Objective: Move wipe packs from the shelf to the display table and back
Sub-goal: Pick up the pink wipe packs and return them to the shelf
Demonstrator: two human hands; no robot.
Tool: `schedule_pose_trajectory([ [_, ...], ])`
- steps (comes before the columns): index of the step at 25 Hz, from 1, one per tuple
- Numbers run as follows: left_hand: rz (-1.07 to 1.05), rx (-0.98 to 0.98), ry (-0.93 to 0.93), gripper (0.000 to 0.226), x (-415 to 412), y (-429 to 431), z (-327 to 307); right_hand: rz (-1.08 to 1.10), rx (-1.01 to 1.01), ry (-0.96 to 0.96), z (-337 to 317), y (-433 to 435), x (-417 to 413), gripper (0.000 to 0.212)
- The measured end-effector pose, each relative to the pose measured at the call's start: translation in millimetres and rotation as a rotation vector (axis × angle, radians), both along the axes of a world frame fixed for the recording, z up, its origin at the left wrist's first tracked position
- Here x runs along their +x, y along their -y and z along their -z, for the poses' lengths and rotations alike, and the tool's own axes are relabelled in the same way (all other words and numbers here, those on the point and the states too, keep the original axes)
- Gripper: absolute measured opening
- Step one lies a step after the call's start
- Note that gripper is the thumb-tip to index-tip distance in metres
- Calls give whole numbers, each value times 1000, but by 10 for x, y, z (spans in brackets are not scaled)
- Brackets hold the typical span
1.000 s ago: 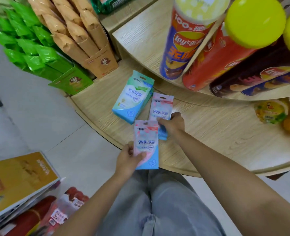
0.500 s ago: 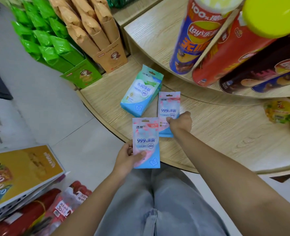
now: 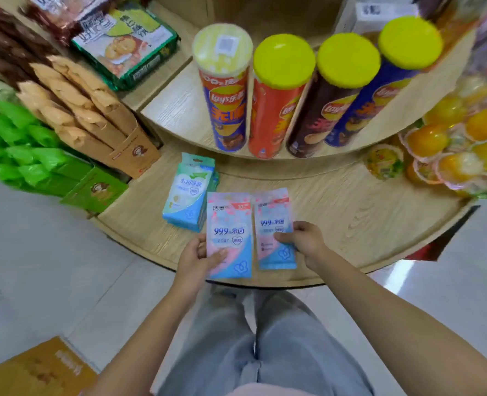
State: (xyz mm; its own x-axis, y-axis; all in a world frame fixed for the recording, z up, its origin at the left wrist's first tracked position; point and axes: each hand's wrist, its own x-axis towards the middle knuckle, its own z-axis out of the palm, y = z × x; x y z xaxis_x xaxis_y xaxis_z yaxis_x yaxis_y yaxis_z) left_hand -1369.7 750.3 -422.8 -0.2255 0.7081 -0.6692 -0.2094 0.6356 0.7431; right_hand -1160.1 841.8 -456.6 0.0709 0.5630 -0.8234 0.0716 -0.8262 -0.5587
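Observation:
My left hand [image 3: 198, 260] grips a pink-and-blue wipe pack [image 3: 228, 224] by its left edge, thumb across the front, above the front edge of the round wooden display table [image 3: 351, 218]. Right beside it my right hand [image 3: 303, 240] pinches a second pink-and-blue wipe pack [image 3: 273, 215] at its right edge, just over the tabletop. A small stack of green-and-blue wipe packs [image 3: 186, 195] lies on the table to the left of both.
Tall chip cans with yellow lids [image 3: 279, 98] stand on the raised upper tier. Green snack bags [image 3: 34, 158] and brown paper cones [image 3: 85, 115] fill boxes at the left. Orange jelly cups [image 3: 448, 147] crowd the right. An orange box [image 3: 36, 370] sits low left on the floor side.
My right hand has lifted the second pink pack off the table and brought it beside the pack in my left hand. The camera has swung up and to the right.

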Motion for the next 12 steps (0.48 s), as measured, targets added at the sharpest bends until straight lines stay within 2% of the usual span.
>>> schedule_pose_trajectory([
  [4,294,69,30,30,83,-280,-214,219,93,-23,-399,537,473,29],
  [8,700,138,62,31,572,-415,-428,630,203,1,-671,1573,784,24],
  [12,1088,197,130,34,1395,-135,-663,1029,229,45,-798,2778,818,22],
])
